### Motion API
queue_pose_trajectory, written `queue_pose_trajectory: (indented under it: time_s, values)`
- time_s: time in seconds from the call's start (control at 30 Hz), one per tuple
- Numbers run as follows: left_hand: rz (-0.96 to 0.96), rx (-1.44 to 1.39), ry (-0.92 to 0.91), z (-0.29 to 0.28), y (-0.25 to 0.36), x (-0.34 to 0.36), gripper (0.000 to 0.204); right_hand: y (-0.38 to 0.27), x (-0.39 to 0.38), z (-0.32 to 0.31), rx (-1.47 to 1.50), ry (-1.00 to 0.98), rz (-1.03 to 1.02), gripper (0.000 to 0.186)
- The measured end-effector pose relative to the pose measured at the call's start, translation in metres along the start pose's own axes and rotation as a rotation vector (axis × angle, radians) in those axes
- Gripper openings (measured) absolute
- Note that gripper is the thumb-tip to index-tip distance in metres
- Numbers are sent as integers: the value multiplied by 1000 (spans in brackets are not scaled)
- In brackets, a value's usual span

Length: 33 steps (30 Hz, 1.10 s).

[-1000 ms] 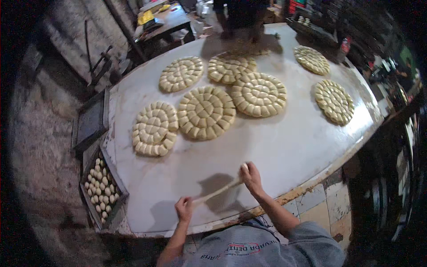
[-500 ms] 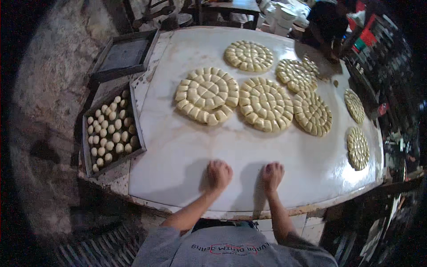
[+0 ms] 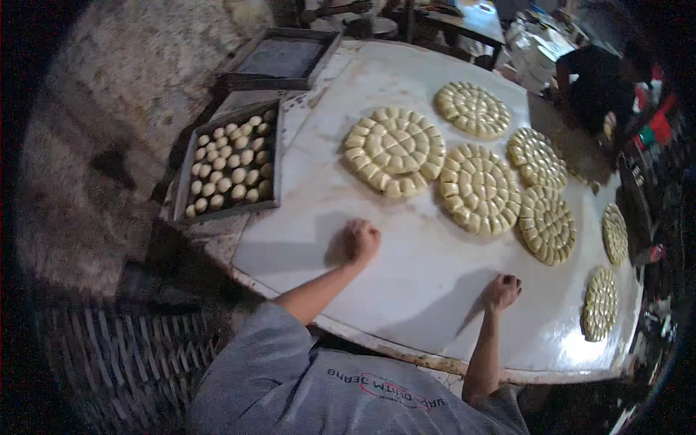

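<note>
Broad, pale, flour-dusted round desk [image 3: 406,290] filled the view. Left hand [image 3: 360,241] and right hand [image 3: 502,291] both curled closed, knuckles down on bare surface, gripping nothing visible. Nearest round cluster of pale dough balls [image 3: 395,151] lay beyond the left hand, apart from it. Dark metal tray of dough balls [image 3: 230,165] sat at the desk's left edge; rough stone floor [image 3: 94,159] beyond.

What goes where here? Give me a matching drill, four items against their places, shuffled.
Things:
1 left hand
2 right hand
3 tray of dough balls
4 empty tray

Places:
A at the table's far left corner
B fist on the table, nearer the trays
C on the table near its front edge
D left of the table, beside the left hand

Pairs: 1-B, 2-C, 3-D, 4-A
</note>
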<state>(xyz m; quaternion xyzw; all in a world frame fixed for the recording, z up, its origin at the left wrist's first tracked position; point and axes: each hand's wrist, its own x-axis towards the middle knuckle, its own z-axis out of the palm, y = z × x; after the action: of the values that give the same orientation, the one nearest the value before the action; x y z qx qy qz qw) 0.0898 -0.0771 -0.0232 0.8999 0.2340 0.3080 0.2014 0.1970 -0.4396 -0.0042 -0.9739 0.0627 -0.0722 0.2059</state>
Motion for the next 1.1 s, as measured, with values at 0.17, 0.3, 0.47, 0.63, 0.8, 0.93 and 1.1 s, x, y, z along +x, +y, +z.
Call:
queue_pose_trajectory:
  time_s: [0.17, 0.3, 0.47, 0.63, 0.8, 0.93, 1.1]
  values:
    - [131, -8, -290, -103, -9, -64, 6, 68, -65, 8, 67, 291, -716, 17]
    - [-36, 333, 72, -109, -130, -44, 7, 111, -24, -4, -410, 445, -537, 13]
    - [-66, 381, 143, -48, -147, 2, 16, 88, 4, 27, -413, 217, -236, 21]
    - [-200, -154, -726, -152, -139, 33, 23, 50, -67, 17, -276, 166, -139, 21]
    - [-303, -829, -91, -190, -231, 169, 27, 40, -128, 19, -97, 205, -38, 30]
    - [-206, -455, 169, -142, -287, 257, 25, -37, -146, 39, 1052, 33, 508, 45]
    - [-3, -128, -9, -104, -298, 217, 41, -367, -169, 24, 1020, -522, 96, 45]
